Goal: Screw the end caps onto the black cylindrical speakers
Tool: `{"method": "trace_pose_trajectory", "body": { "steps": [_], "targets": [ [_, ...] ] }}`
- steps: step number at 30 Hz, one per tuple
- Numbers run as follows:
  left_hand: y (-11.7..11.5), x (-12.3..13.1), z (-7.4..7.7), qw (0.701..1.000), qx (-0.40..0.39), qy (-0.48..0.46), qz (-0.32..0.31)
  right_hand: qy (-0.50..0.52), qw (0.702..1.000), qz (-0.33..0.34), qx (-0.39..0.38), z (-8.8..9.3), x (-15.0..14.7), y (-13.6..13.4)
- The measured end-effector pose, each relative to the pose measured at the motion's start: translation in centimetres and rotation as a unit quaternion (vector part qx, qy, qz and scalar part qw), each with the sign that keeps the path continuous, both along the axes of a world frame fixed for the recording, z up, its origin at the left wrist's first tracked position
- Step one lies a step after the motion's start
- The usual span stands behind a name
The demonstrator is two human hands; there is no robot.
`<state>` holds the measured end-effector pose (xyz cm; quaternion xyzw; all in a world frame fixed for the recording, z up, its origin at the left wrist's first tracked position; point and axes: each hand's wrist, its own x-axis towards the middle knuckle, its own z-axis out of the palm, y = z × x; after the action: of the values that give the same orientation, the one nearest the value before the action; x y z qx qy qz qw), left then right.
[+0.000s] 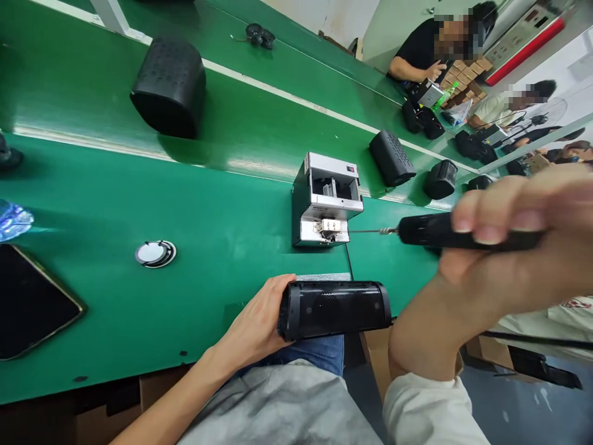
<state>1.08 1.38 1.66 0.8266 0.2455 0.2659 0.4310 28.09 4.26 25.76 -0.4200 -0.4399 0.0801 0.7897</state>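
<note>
My left hand [264,312] is wrapped around the left end of a black speaker housing [343,309], which lies on its side at the table's near edge. My right hand [514,216] grips a black electric screwdriver [426,230]. Its long thin bit points left, its tip beside the front of a small screw feeder [330,201]. That silver and black machine stands on the green table beyond the speaker. Whether the bit carries a screw is too small to tell.
Black speaker housings [171,86] [391,157] stand on the raised green shelf. A phone-like black slab [37,303] and a round white-topped part [155,253] lie at left. Across the bench, a person in black [419,55] works beside stacked cartons.
</note>
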Motion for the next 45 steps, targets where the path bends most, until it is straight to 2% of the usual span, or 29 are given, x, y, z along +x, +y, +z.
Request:
{"method": "trace_pose_trajectory", "body": {
  "steps": [3, 5, 10, 18, 22, 25, 28, 30, 32, 39, 45],
  "targets": [
    [0.0, 0.1, 0.0, 1.000, 0.000, -0.006, 0.001, -0.072, 0.995, -0.007, 0.071, -1.3, -2.8, 1.3],
    [0.0, 0.1, 0.0, 1.000, 0.000, -0.003, -0.001, -0.087, 0.995, 0.006, 0.057, -2.3, -3.7, 2.2],
    [0.1, 0.1, 0.0, 1.000, -0.003, -0.006, 0.002, -0.111, 0.994, 0.013, -0.004, -3.3, -3.5, 3.1],
    [0.3, 0.2, -0.2, 1.000, 0.005, 0.006, -0.003, -0.095, 0.995, 0.000, -0.009, -3.6, -3.2, 2.7],
    [0.3, 0.2, -0.1, 1.000, 0.011, 0.011, -0.001, -0.077, 0.997, -0.003, -0.019, -2.7, -2.3, 0.8],
    [0.3, 0.1, 0.0, 1.000, 0.013, 0.016, -0.002, -0.068, 0.998, -0.014, -0.013, -0.9, -1.4, -2.0],
    [0.3, 0.1, 0.1, 1.000, 0.014, 0.020, -0.005, -0.064, 0.996, -0.058, -0.019, 0.6, -0.8, -4.8],
    [0.4, 0.0, 0.2, 1.000, 0.015, 0.024, -0.007, -0.060, 0.994, -0.084, -0.038, 1.1, -0.6, -6.0],
    [0.4, 0.0, 0.1, 1.000, 0.018, 0.025, -0.006, -0.060, 0.994, -0.083, -0.049, 1.0, -0.4, -6.7],
    [0.4, 0.0, 0.2, 1.000, 0.011, 0.019, 0.004, -0.070, 0.994, -0.053, -0.070, -0.8, 0.0, -7.0],
    [0.3, 0.0, 0.4, 1.000, -0.005, 0.028, 0.004, -0.060, 0.994, 0.030, -0.090, -4.9, 0.9, -6.8]
  ]
}}
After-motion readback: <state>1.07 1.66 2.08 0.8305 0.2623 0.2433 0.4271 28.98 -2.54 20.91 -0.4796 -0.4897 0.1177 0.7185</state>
